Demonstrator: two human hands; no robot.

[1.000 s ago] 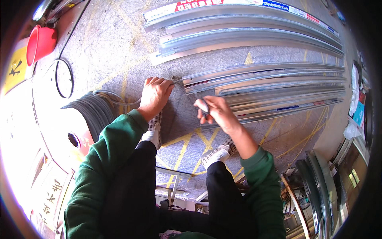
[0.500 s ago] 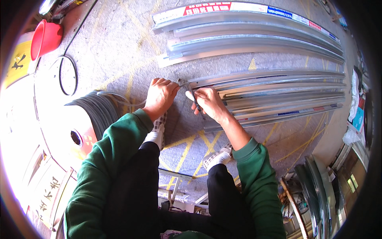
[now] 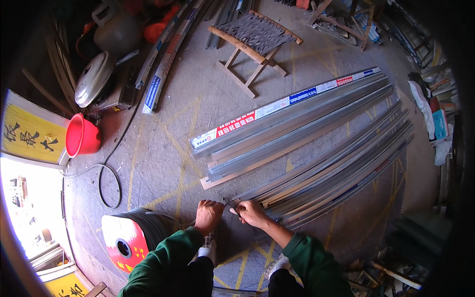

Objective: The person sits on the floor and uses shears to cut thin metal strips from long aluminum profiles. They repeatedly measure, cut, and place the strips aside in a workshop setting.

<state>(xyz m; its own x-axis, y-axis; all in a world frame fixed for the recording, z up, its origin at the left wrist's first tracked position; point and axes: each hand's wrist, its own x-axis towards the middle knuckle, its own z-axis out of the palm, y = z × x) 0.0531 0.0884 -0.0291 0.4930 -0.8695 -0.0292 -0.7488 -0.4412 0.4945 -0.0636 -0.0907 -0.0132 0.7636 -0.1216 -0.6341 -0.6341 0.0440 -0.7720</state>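
My left hand (image 3: 209, 215) is closed on a thin grey strip. This strip (image 3: 167, 215) runs from a large spool (image 3: 157, 228) with a red and white side, standing at the left. Close beside it, my right hand (image 3: 251, 213) grips small dark scissors (image 3: 234, 205), partly hidden by the fingers. Both hands are at the near left end of a bundle of long metal profiles (image 3: 316, 180). Whether the blades touch the strip is too small to tell.
Beyond lies a second stack of profiles (image 3: 297, 119) with printed film. A folding stool (image 3: 255, 37) stands further off. At the left are a red bucket (image 3: 83, 136) and a looped black cable (image 3: 118, 188). Dark profiles (image 3: 420, 232) crowd the lower right.
The view has tilted upward, bringing the stool and far floor into sight. My hands stay close together at the profile ends, still holding the strip and scissors.
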